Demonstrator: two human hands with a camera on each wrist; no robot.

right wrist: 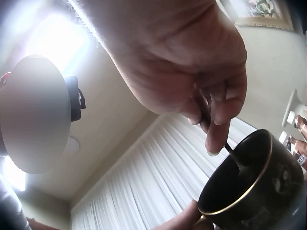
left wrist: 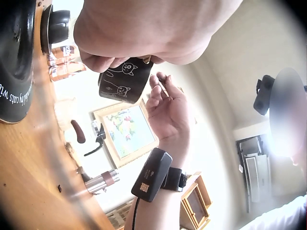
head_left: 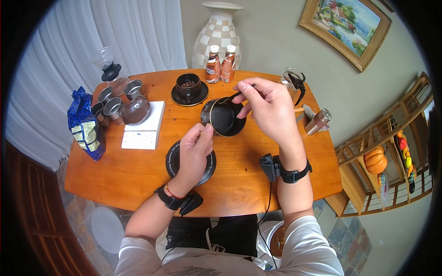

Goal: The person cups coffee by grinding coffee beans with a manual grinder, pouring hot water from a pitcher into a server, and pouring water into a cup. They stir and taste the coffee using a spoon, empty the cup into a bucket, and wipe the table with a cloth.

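My left hand (head_left: 194, 154) holds a black cup (head_left: 223, 118) with a gold rim, tilted above the table so its opening faces me. White cat drawings show on the cup (left wrist: 125, 79) in the left wrist view. My right hand (head_left: 269, 108) pinches the handle of a dark spoon (right wrist: 236, 157), whose lower end is inside the cup. The cup's inside looks dark, and no contents can be made out. Below my left hand lies a black saucer (head_left: 211, 171) with white lettering round its rim.
Behind the cup, another black cup (head_left: 188, 85) with beans stands on a saucer. To the left are a white scale (head_left: 140, 140), metal cups, a glass server and a blue bag (head_left: 86, 124). Two bottles stand at the back; a glass pot and metal grinder (head_left: 318, 121) are on the right.
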